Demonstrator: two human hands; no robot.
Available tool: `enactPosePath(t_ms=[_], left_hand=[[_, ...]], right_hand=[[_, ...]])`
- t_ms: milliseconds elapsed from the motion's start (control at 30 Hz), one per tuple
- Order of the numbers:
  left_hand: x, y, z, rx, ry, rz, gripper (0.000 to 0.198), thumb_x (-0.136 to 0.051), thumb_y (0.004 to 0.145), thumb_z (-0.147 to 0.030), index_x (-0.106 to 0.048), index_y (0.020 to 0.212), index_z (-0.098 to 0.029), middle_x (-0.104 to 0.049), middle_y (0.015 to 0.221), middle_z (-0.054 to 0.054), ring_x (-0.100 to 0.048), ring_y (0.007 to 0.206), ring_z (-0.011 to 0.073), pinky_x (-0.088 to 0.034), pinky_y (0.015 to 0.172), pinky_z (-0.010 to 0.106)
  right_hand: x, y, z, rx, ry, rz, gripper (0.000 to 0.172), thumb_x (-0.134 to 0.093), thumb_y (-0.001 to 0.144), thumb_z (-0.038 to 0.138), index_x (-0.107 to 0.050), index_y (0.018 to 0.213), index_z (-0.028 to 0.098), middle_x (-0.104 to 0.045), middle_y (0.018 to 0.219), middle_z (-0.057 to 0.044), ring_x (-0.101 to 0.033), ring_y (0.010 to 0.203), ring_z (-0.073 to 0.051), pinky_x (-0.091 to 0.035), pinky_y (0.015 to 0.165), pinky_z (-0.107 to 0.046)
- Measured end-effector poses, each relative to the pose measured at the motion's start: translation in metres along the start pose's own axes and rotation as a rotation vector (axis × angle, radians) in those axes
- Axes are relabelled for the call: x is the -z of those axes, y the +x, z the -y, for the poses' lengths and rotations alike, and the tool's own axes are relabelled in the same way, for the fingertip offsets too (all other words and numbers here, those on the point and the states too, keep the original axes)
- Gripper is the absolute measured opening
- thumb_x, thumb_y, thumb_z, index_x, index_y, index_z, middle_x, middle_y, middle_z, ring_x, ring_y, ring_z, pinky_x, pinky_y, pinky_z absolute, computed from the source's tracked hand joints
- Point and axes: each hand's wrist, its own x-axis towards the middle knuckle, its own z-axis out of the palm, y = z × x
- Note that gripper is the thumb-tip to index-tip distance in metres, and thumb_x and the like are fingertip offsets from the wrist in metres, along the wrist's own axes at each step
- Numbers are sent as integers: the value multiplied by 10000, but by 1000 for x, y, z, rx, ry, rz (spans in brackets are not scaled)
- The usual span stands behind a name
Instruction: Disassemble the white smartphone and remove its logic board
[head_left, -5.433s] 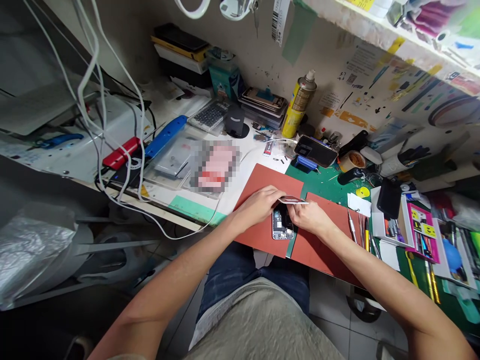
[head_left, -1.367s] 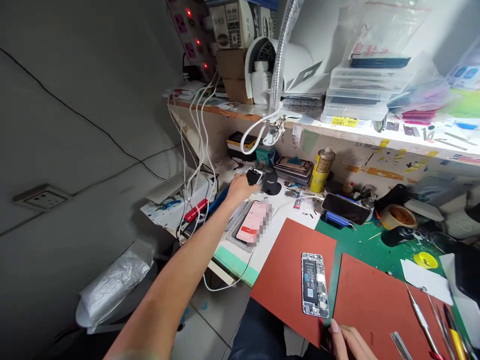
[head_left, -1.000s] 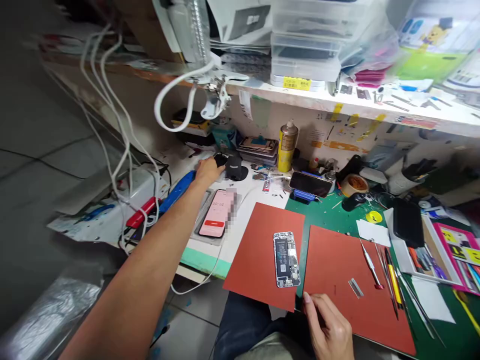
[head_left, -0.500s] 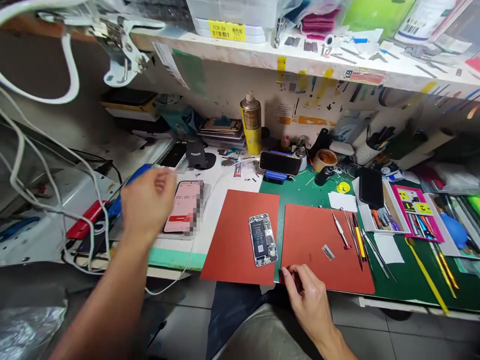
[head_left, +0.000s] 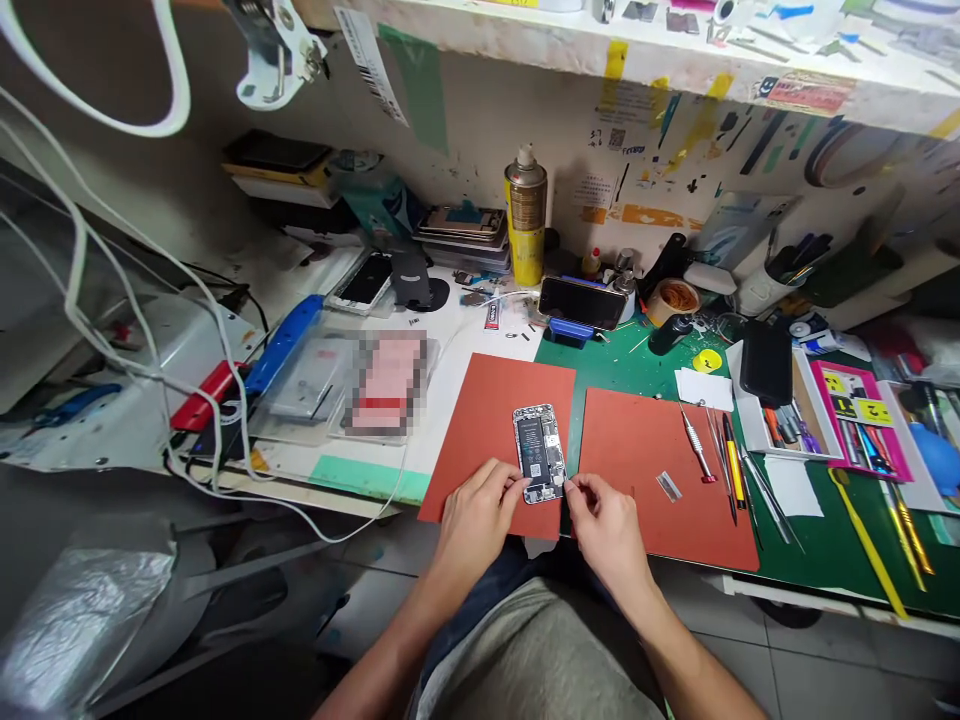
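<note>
Both hands at the bottom corners of an opened phone

From where I stand: opened phone [head_left: 537,450] lies flat, innards up, on the left red mat [head_left: 465,450], close to that mat's right edge. Black battery [head_left: 533,448] visible inside, along the phone's left portion.

Left hand [head_left: 474,512]: fingers bent together, tips at the phone's lower left edge. Right hand [head_left: 611,530]: thumb and forefinger drawn close, tips at the lower right corner. Whether either hand pinches the phone or merely touches it, I cannot tell.

Right red mat [head_left: 637,440], beneath part of the right hand, carries a small clear strip [head_left: 669,486]. A metal-handled screwdriver [head_left: 697,447] and a yellow-and-black tool [head_left: 733,462] lie near its right side, with tweezers [head_left: 766,498] just beyond.

Back left: phone screen [head_left: 369,280] beside a black stand [head_left: 415,280]. Nearer the person, a device with a pink display [head_left: 390,385], pixelated and unreadable. Behind the mats: yellow spray can [head_left: 526,225], upright; dark-screened phone [head_left: 581,302] propped on a blue holder [head_left: 571,332].
</note>
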Motion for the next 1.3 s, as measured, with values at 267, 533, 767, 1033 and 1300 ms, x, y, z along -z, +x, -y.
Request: enactPosePath(t_ms=[267, 533, 767, 1033, 1300], left_hand=[[0, -1, -1, 64, -87, -13, 220, -563, 1073, -360, -688, 941, -235, -726, 971, 17, -656, 821, 183, -392, 715, 307], [-1, 5, -9, 317, -885, -240, 456, -626, 1028, -583, -685, 1286, -212, -750, 1198, 107, -706, 982, 213, -540, 855, 324], [4, 10, -51, 492, -1723, 129, 652, -480, 1062, -678, -706, 1367, -149, -757, 1303, 178, -752, 1126, 310, -593, 987, 436], [8, 0, -63, 581, -1824, 148, 570, -498, 1089, -569, -719, 1356, -117, -755, 1333, 191, -761, 1156, 335, -595, 1032, 471], [16, -7, -69, 657, -1843, 228, 574, -482, 1095, -570, -721, 1344, -112, -773, 1292, 182, -754, 1185, 335, -570, 1094, 475]], right_hand=[[1, 5, 10, -148, 249, 234, 627, -539, 951, 800, -634, 750, 213, -659, 623, -17, -528, 410, -137, -359, 473, -267], [0, -9, 4, -242, 681, 371, 587, -698, 910, 750, -680, 790, 176, -571, 480, 28, -432, 387, -84, -299, 423, -211], [6, -30, 10, -193, 603, 410, 519, -644, 1003, 676, -711, 884, 176, -612, 560, 17, -482, 453, -92, -379, 468, -221], [23, -45, 25, 410, 126, -113, 100, -652, 1058, 227, -752, 1057, 224, -693, 943, -49, -658, 792, -158, -532, 673, -271], [35, -39, 25, 695, -58, -87, 242, -644, 1021, 71, -741, 1204, 196, -675, 950, -51, -668, 756, -150, -557, 677, -282]])
